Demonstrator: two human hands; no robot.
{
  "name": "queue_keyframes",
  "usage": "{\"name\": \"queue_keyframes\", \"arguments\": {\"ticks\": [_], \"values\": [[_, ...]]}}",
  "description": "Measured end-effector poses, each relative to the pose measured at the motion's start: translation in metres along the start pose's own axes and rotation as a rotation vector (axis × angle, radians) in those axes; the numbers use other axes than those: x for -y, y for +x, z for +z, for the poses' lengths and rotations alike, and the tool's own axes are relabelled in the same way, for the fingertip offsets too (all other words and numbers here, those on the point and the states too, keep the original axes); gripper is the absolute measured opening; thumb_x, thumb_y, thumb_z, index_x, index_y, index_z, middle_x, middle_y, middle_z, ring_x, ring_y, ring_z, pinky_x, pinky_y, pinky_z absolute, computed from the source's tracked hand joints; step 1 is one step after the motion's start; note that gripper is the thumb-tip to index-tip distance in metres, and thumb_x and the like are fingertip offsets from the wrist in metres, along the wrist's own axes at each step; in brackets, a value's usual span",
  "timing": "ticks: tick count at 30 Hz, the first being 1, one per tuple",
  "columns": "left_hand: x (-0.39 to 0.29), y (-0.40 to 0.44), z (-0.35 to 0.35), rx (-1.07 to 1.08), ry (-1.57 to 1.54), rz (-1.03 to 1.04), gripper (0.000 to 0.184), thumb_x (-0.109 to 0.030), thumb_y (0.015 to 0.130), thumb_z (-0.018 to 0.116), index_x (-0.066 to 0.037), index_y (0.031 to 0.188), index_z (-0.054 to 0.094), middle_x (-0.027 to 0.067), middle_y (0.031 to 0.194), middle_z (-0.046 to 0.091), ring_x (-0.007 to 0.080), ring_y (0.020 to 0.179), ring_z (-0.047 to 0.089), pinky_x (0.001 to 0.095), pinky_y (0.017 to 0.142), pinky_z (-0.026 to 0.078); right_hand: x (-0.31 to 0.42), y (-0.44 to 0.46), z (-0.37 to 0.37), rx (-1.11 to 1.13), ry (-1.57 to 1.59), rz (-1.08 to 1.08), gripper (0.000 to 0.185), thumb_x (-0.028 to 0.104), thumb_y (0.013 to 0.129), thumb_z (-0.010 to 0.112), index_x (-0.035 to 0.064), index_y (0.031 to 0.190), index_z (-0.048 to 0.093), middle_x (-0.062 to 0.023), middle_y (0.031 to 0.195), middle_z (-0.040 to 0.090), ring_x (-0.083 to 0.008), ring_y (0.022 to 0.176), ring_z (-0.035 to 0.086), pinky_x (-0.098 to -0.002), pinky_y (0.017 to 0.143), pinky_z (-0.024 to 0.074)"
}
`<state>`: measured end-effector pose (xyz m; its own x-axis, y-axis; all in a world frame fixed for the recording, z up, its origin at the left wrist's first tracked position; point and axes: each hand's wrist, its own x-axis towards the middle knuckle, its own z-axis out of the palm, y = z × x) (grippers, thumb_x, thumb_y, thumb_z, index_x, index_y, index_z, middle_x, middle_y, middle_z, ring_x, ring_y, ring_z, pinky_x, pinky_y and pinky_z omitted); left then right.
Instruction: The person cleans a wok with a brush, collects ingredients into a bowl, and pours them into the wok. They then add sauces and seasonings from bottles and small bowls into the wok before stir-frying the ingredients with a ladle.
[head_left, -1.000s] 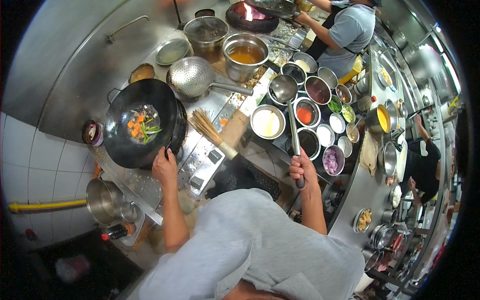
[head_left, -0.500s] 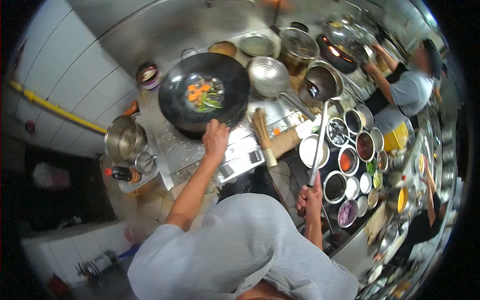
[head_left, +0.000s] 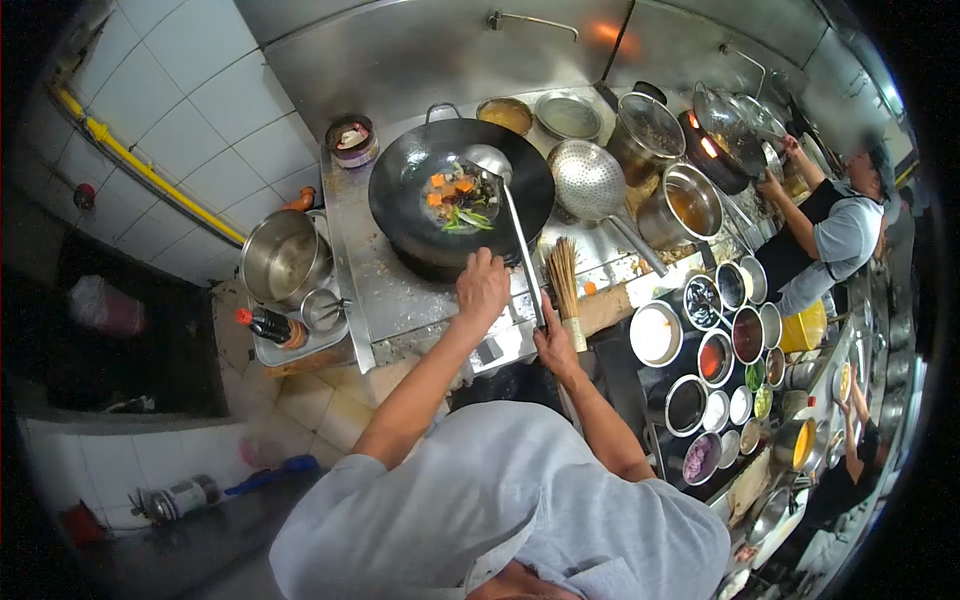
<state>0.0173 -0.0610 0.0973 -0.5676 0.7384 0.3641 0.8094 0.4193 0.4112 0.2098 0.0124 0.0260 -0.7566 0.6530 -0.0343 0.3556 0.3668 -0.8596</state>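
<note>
My left hand [head_left: 483, 287] is closed at the near edge of a black wok [head_left: 405, 205], which stands on the stove. Its fingers hide the exact part of the rim or handle they grip. Orange cubes [head_left: 449, 187], green strips [head_left: 467, 219] and dark pieces lie in the wok's bottom. My right hand [head_left: 556, 340] is wrapped round the handle of a long steel ladle [head_left: 490, 160]. The ladle's bowl is inside the wok, at the right side of the food. A bamboo brush [head_left: 563, 285] lies just right of the ladle handle.
A perforated strainer [head_left: 586, 179] and a steel pot [head_left: 652, 215] stand right of the wok. Several seasoning bowls, including a white one [head_left: 656, 333], crowd the right counter. A large pot [head_left: 284, 258] and a sauce bottle [head_left: 272, 327] are left. A co-worker [head_left: 835, 225] handles another pan.
My right hand has brought the ladle from the pot on the right over into the wok. My left hand stays at the wok's near edge. The camera view has shifted.
</note>
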Motion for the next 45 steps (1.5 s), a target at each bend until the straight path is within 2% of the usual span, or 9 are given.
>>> {"name": "queue_keyframes", "arguments": {"ticks": [2, 5, 7, 10, 14, 22, 25, 34, 45], "values": [[-0.01, -0.004, -0.01, -0.036, -0.057, -0.037, 0.023, -0.019, 0.085, 0.069, -0.001, 0.099, 0.068, 0.013, 0.1, 0.055, 0.0324, 0.096, 0.057, 0.0447, 0.076, 0.051, -0.004, -0.001, 0.001, -0.051, -0.03, -0.115, 0.081, 0.0, 0.086, 0.055, 0.0191, 0.158, 0.024, -0.0258, 0.101, 0.069, -0.0277, 0.07, 0.065, -0.0419, 0.068, 0.055], [-0.032, -0.027, -0.002, -0.047, -0.245, -0.053, 0.035, -0.028, 0.086, 0.071, 0.0, 0.105, 0.065, 0.0148, 0.099, 0.057, 0.0337, 0.093, 0.059, 0.0449, 0.076, 0.051, 0.032, -0.02, -0.016, 0.201, 0.647, 0.398, 0.08, 0.003, 0.093, 0.053, 0.0273, 0.159, 0.016, -0.0023, 0.065, 0.049, -0.0101, 0.042, 0.045, -0.028, 0.037, 0.0417], [-0.043, -0.041, 0.021, 0.212, -0.562, -0.211, 0.047, -0.041, 0.086, 0.073, 0.002, 0.101, 0.063, 0.0163, 0.098, 0.059, 0.0341, 0.088, 0.062, 0.0453, 0.077, 0.051, 0.059, -0.045, -0.033, 0.228, 0.926, 0.451, 0.078, 0.005, 0.094, 0.054, 0.0274, 0.159, 0.017, -0.0025, 0.064, 0.048, -0.0109, 0.043, 0.044, -0.0279, 0.037, 0.041], [-0.079, -0.057, 0.029, 0.33, -1.281, -0.338, 0.027, -0.019, 0.092, 0.068, -0.001, 0.109, 0.056, 0.0072, 0.098, 0.06, 0.0177, 0.082, 0.058, 0.0365, 0.075, 0.05, 0.084, -0.083, -0.055, 0.291, 1.357, 0.502, 0.054, 0.014, 0.098, 0.051, 0.0219, 0.148, 0.032, -0.0046, 0.065, 0.047, -0.0145, 0.045, 0.047, -0.029, 0.04, 0.0422], [-0.096, -0.046, 0.017, 0.325, -1.325, -0.355, 0.014, -0.009, 0.093, 0.064, -0.005, 0.101, 0.053, 0.0035, 0.093, 0.059, 0.0124, 0.079, 0.057, 0.0282, 0.07, 0.049, 0.061, -0.105, -0.074, 0.001, 0.99, 0.304, 0.043, 0.042, 0.104, 0.047, 0.0043, 0.119, 0.063, -0.0041, 0.079, 0.061, -0.0141, 0.059, 0.062, -0.0278, 0.053, 0.0544], [-0.108, -0.009, -0.029, 0.756, -1.39, -0.232, 0.021, -0.01, 0.084, 0.067, -0.005, 0.095, 0.05, 0.0022, 0.073, 0.052, 0.0084, 0.051, 0.046, 0.0227, 0.043, 0.037, -0.107, -0.263, -0.181, -1.4, 0.743, 0.535, 0.022, 0.028, 0.097, 0.062, 0.0063, 0.093, 0.068, 0.0001, 0.07, 0.059, -0.0076, 0.053, 0.054, -0.0224, 0.046, 0.0451], [-0.16, -0.027, -0.044, 0.883, -1.36, -0.235, 0.024, -0.013, 0.081, 0.066, -0.004, 0.095, 0.049, 0.004, 0.07, 0.052, 0.0095, 0.047, 0.046, 0.0225, 0.042, 0.035, -0.172, -0.339, -0.265, -1.646, 0.22, 0.715, 0.025, 0.026, 0.093, 0.063, 0.0018, 0.091, 0.068, -0.0075, 0.076, 0.065, -0.0172, 0.063, 0.06, -0.034, 0.06, 0.0507], [-0.309, -0.087, -0.016, 1.16, -1.141, -0.305, 0.027, -0.009, 0.079, 0.068, -0.001, 0.1, 0.052, 0.0027, 0.071, 0.052, 0.009, 0.05, 0.048, 0.0233, 0.041, 0.041, -0.317, -0.391, -0.494, -1.451, -0.39, 0.957, 0.037, 0.037, 0.085, 0.07, 0.0013, 0.096, 0.07, -0.0212, 0.095, 0.071, -0.0373, 0.092, 0.068, -0.0453, 0.081, 0.0515], [-0.403, -0.114, -0.009, 1.39, -0.926, -0.318, 0.022, -0.006, 0.079, 0.069, -0.007, 0.094, 0.053, -0.0008, 0.072, 0.053, 0.0073, 0.055, 0.051, 0.0232, 0.047, 0.041, -0.377, -0.354, -0.539, -1.174, -0.473, 1.054, 0.037, 0.035, 0.087, 0.068, -0.0006, 0.097, 0.067, -0.0277, 0.098, 0.069, -0.0441, 0.093, 0.067, -0.0523, 0.084, 0.0529]]}}
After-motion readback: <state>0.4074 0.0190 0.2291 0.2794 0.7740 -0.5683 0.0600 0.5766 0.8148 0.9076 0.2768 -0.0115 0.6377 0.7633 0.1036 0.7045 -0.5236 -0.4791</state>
